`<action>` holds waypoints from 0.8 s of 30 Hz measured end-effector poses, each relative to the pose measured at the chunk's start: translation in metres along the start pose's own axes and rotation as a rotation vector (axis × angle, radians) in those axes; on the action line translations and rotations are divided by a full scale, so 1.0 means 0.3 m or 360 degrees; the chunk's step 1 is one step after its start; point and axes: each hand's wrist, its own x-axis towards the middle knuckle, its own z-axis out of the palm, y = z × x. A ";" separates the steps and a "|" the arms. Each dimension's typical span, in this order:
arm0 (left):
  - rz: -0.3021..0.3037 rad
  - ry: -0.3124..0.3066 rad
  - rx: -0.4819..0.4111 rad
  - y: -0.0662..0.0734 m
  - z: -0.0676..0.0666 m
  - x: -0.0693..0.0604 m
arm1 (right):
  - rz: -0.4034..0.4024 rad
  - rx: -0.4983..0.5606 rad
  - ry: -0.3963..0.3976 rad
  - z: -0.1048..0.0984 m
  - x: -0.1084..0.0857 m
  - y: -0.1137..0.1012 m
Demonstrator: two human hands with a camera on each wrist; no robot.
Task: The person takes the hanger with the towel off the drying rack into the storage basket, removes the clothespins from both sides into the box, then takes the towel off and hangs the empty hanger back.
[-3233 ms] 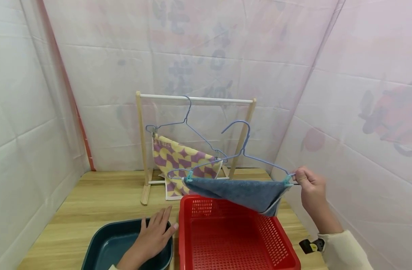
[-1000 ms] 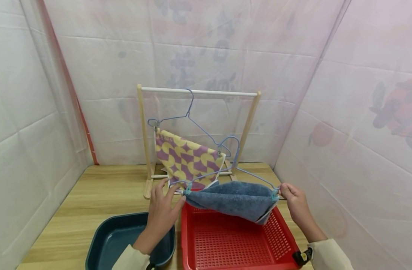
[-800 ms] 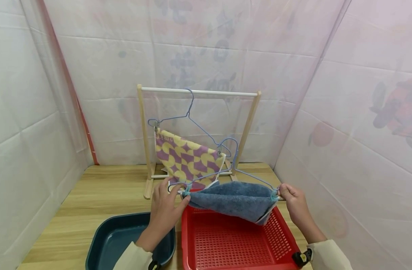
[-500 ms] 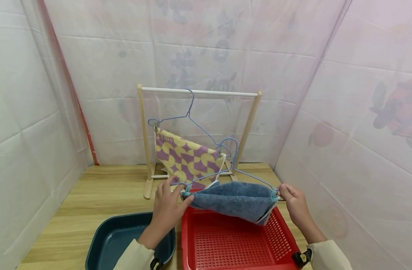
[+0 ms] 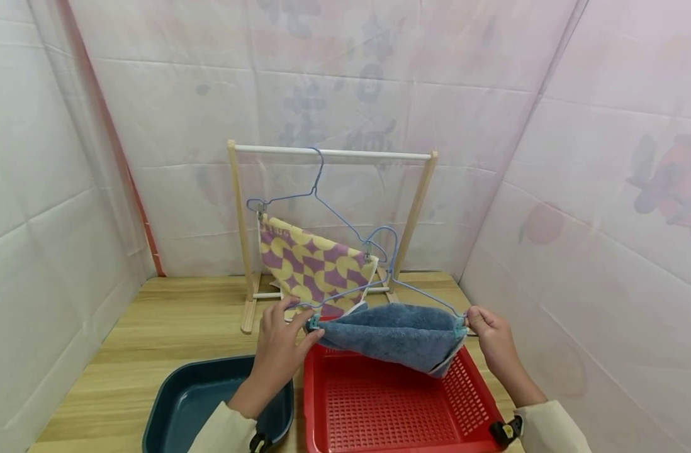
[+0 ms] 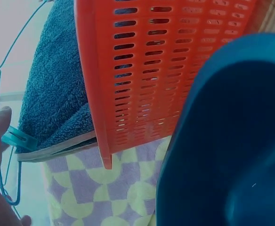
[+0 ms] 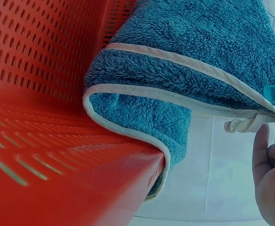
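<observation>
A blue towel (image 5: pixel 396 336) hangs folded from a blue wire hanger (image 5: pixel 425 293), held by a teal clip (image 5: pixel 314 321) at its left corner and another teal clip (image 5: pixel 460 326) at its right. My left hand (image 5: pixel 279 346) has thumb and fingers around the hanger's left end and clip; in the left wrist view the thumb lies against the clip (image 6: pixel 19 138). My right hand (image 5: pixel 495 343) pinches the hanger's right end beside its clip. The towel's lower part hangs over the red basket (image 5: pixel 308 402), and in the right wrist view it drapes against the basket's rim.
Behind stands a wooden rack with a white bar (image 5: pixel 374 154), where another blue hanger (image 5: pixel 291 197) carries a yellow and purple towel (image 5: pixel 317 264). A dark teal tub (image 5: pixel 153 402) sits left of the basket. White sheets (image 5: pixel 170 107) enclose the table (image 5: pixel 113 340).
The left hand rose from over the tub to the hanger's left end and moved slightly right along it. The right hand lowered the hanger and towel toward the basket; lately it has stayed still.
</observation>
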 end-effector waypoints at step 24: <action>0.0590 0.0206 0.0124 -0.042 -0.012 0.016 | -0.0027 -0.0058 0.0011 0.001 -0.007 0.001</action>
